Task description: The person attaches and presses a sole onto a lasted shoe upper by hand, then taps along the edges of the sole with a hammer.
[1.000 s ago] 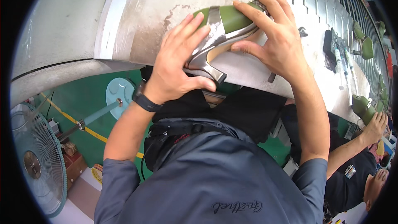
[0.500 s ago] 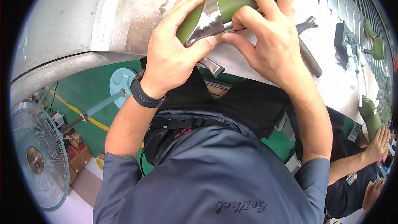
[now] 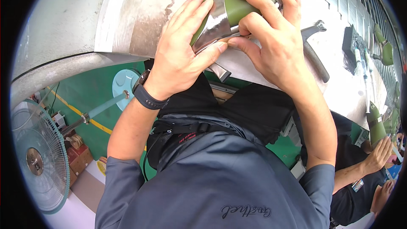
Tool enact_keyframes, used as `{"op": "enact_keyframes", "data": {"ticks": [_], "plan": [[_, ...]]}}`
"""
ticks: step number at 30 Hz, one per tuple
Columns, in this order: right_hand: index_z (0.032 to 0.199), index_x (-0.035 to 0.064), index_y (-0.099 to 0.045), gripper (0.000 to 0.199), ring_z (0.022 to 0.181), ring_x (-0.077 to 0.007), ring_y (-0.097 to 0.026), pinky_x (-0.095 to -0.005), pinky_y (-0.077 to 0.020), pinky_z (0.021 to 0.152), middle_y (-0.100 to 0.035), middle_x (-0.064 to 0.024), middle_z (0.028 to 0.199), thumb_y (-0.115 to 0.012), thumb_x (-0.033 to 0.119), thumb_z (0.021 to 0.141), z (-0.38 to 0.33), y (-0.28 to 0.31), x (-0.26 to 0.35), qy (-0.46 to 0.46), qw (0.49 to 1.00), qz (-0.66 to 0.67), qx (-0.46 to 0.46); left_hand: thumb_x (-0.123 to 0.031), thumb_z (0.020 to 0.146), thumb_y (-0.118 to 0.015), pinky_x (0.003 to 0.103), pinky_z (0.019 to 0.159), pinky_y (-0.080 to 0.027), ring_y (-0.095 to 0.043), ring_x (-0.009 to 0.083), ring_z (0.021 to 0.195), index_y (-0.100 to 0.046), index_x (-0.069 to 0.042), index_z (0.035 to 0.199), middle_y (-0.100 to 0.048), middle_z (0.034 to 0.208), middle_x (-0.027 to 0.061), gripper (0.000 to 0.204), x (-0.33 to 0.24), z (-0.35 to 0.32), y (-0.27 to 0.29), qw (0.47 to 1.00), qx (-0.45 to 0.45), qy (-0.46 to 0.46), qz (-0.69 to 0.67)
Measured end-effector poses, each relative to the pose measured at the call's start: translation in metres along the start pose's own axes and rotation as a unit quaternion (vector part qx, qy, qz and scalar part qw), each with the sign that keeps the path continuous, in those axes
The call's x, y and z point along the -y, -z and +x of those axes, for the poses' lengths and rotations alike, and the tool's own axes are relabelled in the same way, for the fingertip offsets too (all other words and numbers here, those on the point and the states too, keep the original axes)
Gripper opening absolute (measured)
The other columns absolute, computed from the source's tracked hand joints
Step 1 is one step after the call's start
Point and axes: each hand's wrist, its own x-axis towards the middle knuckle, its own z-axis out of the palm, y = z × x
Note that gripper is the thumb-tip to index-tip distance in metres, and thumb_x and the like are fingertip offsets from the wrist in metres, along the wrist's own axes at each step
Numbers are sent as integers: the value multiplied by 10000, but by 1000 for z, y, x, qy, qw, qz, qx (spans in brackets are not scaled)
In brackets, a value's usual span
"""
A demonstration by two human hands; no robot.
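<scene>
A green shoe last lies at the bench edge, with a dark, shiny metallic strap wrapped across it. My left hand grips its left end, fingers over the far side and thumb pressed along the strap's near edge. From the right, my right hand curls around the last. Its thumb and forefinger pinch close to the strap's edge, nearly meeting my left thumb. A dark shiny piece with a black end sticks out below my left hand over the bench edge; what it belongs to is hidden.
A hammer-like tool with a dark handle lies right of my right hand. Farther right are a black block and slim tubes. A co-worker's hand touches another green last. A fan stands at lower left.
The shoe last has shifted slightly right and down with my left hand. My right hand stays almost in place. The co-worker's hand has moved slightly left and down.
</scene>
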Motion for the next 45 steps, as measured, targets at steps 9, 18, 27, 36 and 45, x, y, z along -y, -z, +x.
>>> {"op": "enact_keyframes", "data": {"ticks": [9, 18, 27, 36, 45], "plan": [[907, 100, -675, 321, 1409, -437, -452, -653, -337, 1115, -635, -105, 1402, -892, 247, 721, 0, -4, -4, 8, 999, -33, 0, -275, 886, -781, 497, 1193, -357, -462, 424, 1467, -559, -7, 1496, -510, 1569, 244, 702, 1, -1, -7, 997, -17, -24, 68], [781, 86, -630, 283, 1379, -399, -495, -589, -369, 1112, -703, -63, 1331, -893, 152, 701, 9, -1, 12, -79, 997, 27, -2, -211, 853, -711, 515, 1139, -382, -482, 415, 1456, -561, 11, 1489, -518, 1564, 245, 690, 0, -2, -9, 995, -25, -28, 91], [1213, 94, -679, 630, 1307, -409, -551, -484, -439, 1128, -678, -110, 1329, -939, 173, 644, 42, 18, 2, -111, 989, -23, 97, -175, 899, -728, 510, 1209, -350, -437, 445, 1483, -455, 44, 1550, -449, 1604, 273, 739, -1, 2, -1, 992, 0, -55, 112], [1364, 163, -679, 758, 1426, -371, -474, -580, -369, 1180, -580, -92, 1485, -915, 390, 680, 8, 21, -24, -41, 998, -35, 12, -234, 798, -840, 473, 1212, -372, -444, 438, 1458, -399, 67, 1549, -448, 1567, 290, 921, -3, 35, 1, 993, 74, -46, 80], [1212, 131, -701, 664, 1390, -343, -513, -667, -353, 1169, -646, -79, 1319, -954, 326, 630, 40, 31, -2, -154, 981, -57, 107, -215, 783, -852, 478, 1181, -402, -475, 446, 1411, -376, 47, 1556, -470, 1533, 282, 945, -11, 35, -4, 987, 61, -57, 137]]}}
